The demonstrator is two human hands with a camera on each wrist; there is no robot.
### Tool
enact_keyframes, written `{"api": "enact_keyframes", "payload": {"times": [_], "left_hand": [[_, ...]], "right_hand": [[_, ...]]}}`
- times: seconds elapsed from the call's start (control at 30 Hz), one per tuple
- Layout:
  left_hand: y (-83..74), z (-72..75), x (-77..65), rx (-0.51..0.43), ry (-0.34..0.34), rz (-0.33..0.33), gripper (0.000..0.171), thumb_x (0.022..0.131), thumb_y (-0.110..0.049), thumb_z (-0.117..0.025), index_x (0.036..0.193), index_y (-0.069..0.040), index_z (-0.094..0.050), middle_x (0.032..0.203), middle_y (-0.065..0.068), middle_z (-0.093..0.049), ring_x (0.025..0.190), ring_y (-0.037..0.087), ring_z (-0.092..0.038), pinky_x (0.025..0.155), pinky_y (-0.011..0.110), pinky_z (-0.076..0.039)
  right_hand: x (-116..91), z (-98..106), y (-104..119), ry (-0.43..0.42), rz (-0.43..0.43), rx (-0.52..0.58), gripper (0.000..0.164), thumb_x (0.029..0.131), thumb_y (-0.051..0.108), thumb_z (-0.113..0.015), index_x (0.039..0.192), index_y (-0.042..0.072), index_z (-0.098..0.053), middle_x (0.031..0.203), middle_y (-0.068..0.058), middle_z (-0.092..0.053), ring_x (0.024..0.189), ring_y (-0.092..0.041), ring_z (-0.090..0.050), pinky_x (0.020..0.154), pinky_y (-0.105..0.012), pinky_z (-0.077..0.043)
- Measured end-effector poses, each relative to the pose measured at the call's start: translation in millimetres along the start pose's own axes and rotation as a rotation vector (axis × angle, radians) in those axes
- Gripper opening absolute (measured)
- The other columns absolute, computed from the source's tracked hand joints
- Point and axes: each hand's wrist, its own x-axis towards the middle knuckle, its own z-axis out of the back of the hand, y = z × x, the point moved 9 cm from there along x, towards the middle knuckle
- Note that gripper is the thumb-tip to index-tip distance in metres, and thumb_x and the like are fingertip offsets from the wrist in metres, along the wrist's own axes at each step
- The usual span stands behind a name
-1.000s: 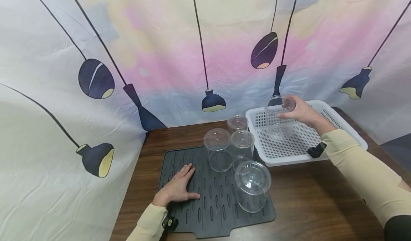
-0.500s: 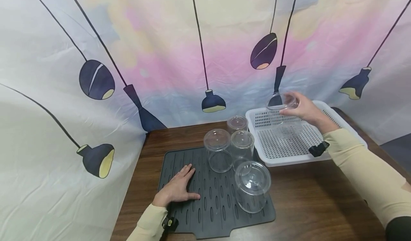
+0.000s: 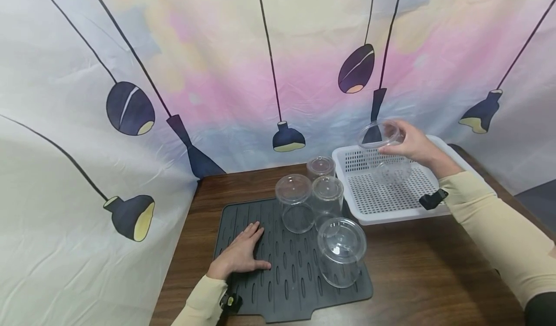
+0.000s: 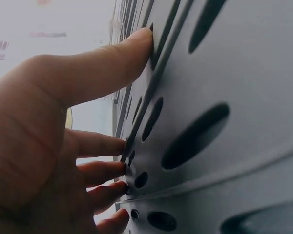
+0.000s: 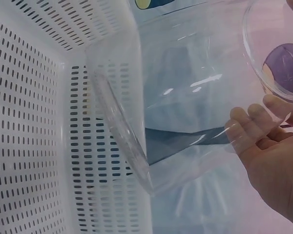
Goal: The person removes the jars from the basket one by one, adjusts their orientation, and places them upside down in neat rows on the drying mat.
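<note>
My right hand (image 3: 408, 145) grips a clear jar (image 3: 386, 171) near its upper rim, over the white basket (image 3: 360, 217). In the right wrist view the fingers curl against the jar's clear wall (image 5: 190, 92), and its thick base hangs in front of the basket's slotted side. My left hand (image 3: 239, 256) rests with spread fingers on the dark grey draining mat (image 3: 295, 287). The left wrist view has its thumb and fingertips touching the slotted mat (image 4: 254, 58). To the right of that hand stand several clear jars, among them a wide one (image 3: 342, 253) at the front.
Two more clear jars (image 3: 295, 203) (image 3: 328, 200) stand close together near the mat's right edge, with a smaller one (image 3: 321, 166) behind. The basket sits on the wooden table (image 3: 417, 268) at the back right. A printed curtain (image 3: 234, 75) hangs behind the table.
My right hand has risen slightly with the jar and drawn a little to the right, and the jar's base now shows more clearly. The left hand and the standing jars stay put.
</note>
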Motion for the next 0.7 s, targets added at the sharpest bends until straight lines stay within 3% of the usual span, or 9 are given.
{"api": "enact_keyframes", "payload": {"times": [0.17, 0.4, 0.47, 0.7], "left_hand": [[-1.9, -0.5, -0.3, -0.017, 0.005, -0.005, 0.102, 0.074, -0.058, -0.078, 0.148, 0.000, -0.038, 0.159, 0.020, -0.024, 0.148, 0.037, -0.020, 0.117, 0.054, -0.023], [-4.0, 13.5, 1.8, -0.094, -0.047, -0.012, 0.100, 0.079, -0.057, -0.074, 0.150, 0.002, -0.034, 0.160, 0.018, -0.023, 0.149, 0.036, -0.016, 0.117, 0.055, -0.022], [-5.9, 19.3, 2.0, -0.091, -0.064, -0.014, 0.100, 0.078, -0.056, -0.075, 0.150, 0.001, -0.034, 0.160, 0.017, -0.022, 0.150, 0.034, -0.016, 0.117, 0.054, -0.022], [-13.5, 43.3, 3.1, -0.086, -0.149, -0.042, 0.104, 0.078, -0.055, -0.075, 0.154, -0.003, -0.027, 0.161, 0.015, -0.022, 0.150, 0.030, -0.018, 0.118, 0.052, -0.023]], "right_hand": [[1.0, -1.3, 6.2, 0.014, 0.015, 0.012, 0.083, 0.079, 0.015, -0.082, 0.148, 0.004, -0.037, 0.138, -0.024, -0.049, 0.124, -0.034, -0.048, 0.098, -0.038, -0.040], [0.2, -1.0, 20.3, 0.018, 0.057, -0.007, 0.086, 0.074, 0.015, -0.085, 0.146, 0.003, -0.038, 0.138, -0.024, -0.050, 0.125, -0.038, -0.049, 0.102, -0.055, -0.040], [-0.6, -0.6, 24.3, 0.012, 0.072, -0.016, 0.084, 0.074, 0.015, -0.085, 0.145, 0.003, -0.041, 0.135, -0.023, -0.052, 0.121, -0.037, -0.051, 0.100, -0.050, -0.041], [-3.3, 1.9, 35.6, -0.010, 0.106, -0.050, 0.082, 0.073, 0.015, -0.086, 0.142, 0.002, -0.044, 0.131, -0.022, -0.056, 0.117, -0.035, -0.054, 0.086, -0.014, -0.038]]}}
